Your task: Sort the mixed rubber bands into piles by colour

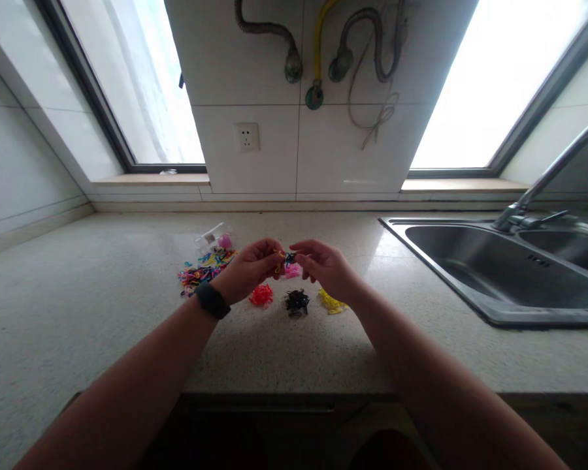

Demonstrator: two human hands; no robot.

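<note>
Above the middle of the counter my left hand (255,266) is closed on a few small rubber bands, yellow and dark. My right hand (325,262) meets it with thumb and fingers pinched on the dark rubber bands (289,257) between the two hands. Just below lie sorted heaps: red bands (261,296), black bands (296,301) and yellow bands (332,301). A pink heap (292,270) is partly hidden behind my hands. Left of my left hand spreads a mixed pile of many-coloured bands (200,269), partly covered by the hand and wrist.
A clear plastic bag (213,236) with something pink lies behind the mixed pile. On the right a steel sink (470,316) with a tap (543,186) is set into the speckled counter (102,313). The tiled wall carries a socket (246,138) and hoses (318,52).
</note>
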